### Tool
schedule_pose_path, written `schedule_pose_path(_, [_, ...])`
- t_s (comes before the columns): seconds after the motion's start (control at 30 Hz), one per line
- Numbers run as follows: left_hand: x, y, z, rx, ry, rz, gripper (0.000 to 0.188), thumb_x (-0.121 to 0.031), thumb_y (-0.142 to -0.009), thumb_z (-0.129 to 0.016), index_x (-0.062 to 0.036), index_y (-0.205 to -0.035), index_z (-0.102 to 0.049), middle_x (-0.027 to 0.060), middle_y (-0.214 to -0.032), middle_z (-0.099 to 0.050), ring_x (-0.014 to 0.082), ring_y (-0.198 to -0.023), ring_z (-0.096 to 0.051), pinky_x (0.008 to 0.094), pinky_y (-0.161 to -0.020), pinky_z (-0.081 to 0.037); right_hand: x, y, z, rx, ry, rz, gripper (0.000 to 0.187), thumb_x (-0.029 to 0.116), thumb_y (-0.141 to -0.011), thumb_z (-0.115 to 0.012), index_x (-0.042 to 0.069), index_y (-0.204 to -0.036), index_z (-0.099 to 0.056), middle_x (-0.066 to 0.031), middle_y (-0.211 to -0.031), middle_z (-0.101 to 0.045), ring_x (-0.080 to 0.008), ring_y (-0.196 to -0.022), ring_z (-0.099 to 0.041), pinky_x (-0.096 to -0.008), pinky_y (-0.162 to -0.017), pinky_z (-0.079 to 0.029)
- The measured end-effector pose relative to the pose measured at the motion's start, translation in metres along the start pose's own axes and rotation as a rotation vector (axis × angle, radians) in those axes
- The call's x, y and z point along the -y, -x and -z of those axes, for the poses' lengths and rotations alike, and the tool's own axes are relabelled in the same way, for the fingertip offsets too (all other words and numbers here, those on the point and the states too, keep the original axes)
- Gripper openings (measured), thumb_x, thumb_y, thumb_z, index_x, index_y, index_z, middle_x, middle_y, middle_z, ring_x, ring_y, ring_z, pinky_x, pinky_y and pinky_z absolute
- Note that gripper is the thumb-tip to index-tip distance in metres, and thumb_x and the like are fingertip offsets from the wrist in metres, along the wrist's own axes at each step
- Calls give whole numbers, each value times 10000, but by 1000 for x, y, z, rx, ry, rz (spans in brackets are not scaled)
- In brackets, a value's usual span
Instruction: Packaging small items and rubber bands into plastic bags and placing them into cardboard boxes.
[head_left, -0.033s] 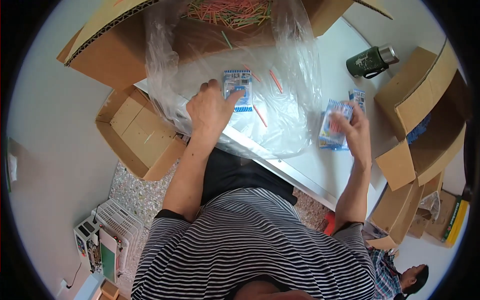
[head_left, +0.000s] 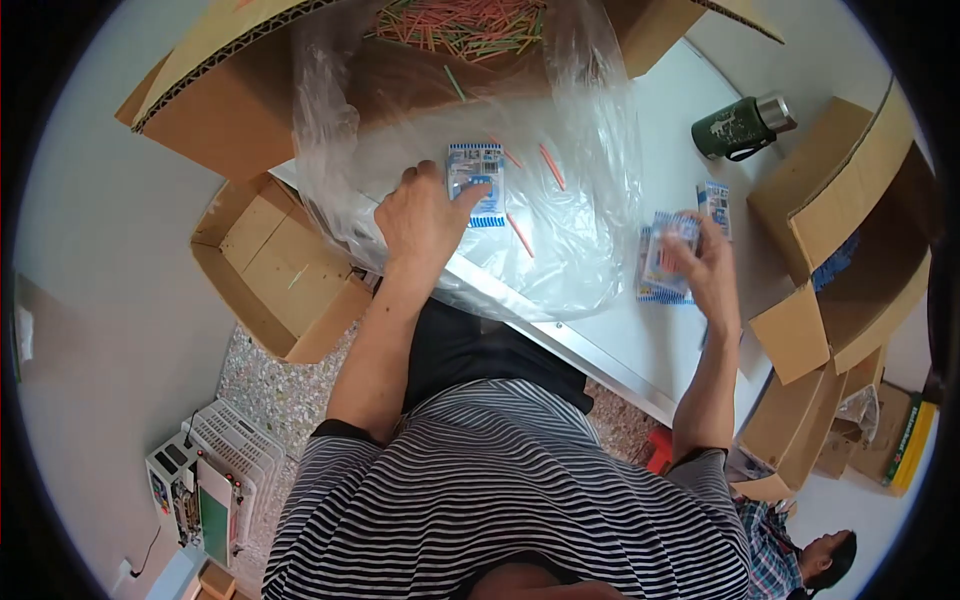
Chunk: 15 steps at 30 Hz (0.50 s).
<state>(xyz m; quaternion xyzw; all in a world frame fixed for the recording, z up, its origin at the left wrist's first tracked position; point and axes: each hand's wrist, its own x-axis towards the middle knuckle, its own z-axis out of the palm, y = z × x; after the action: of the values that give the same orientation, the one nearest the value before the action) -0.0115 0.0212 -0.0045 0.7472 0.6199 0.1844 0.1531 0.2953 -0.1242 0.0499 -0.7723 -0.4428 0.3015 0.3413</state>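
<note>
My left hand (head_left: 420,222) is on the clear plastic sheet, thumb stretched over the face of a small blue-and-white packet (head_left: 488,160). Its other fingers bend beside the packet, apart from the thumb. To the right, my right hand (head_left: 706,268) pinches another blue-and-white packet (head_left: 664,238) between thumb and fingers. Below that packet, a similar one (head_left: 655,295) lies on the table, mostly covered. Beyond the right hand rests one more packet (head_left: 713,196). A few pink sticks (head_left: 552,166) are scattered on the plastic.
A large carton (head_left: 215,110) lined with plastic holds many pink and green sticks (head_left: 460,28). An open box (head_left: 275,265) stands at left. At right are a green flask (head_left: 740,127) and an open carton (head_left: 860,220) with blue contents. A person (head_left: 800,555) is at lower right.
The packet in my right hand has dropped slightly toward me and its upper edge has shifted. My left hand is almost unmoved.
</note>
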Motion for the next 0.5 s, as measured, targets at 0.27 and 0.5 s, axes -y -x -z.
schedule_pose_path(0.27, [16,-4,-8,32,248,60,376,-406,-817,-764,-40,-866,-695,166,-792,-696,368,-756,-680,448,-662,-507,19,-18,-25,-339,464,453,325,177,-898,-713,33,-1179,-635,-144,-1012,-669,-224,-870,-643,-353,-685,-533])
schedule_pose_path(0.5, [27,1,-12,-188,233,-128,270,-308,-942,-643,-54,-874,-703,196,-764,-674,412,-712,-656,469,-641,-516,127,-187,-149,-146,403,1023,222,150,-900,-710,62,-1104,-695,-163,-1016,-692,-307,-900,-671,-379,-765,-539])
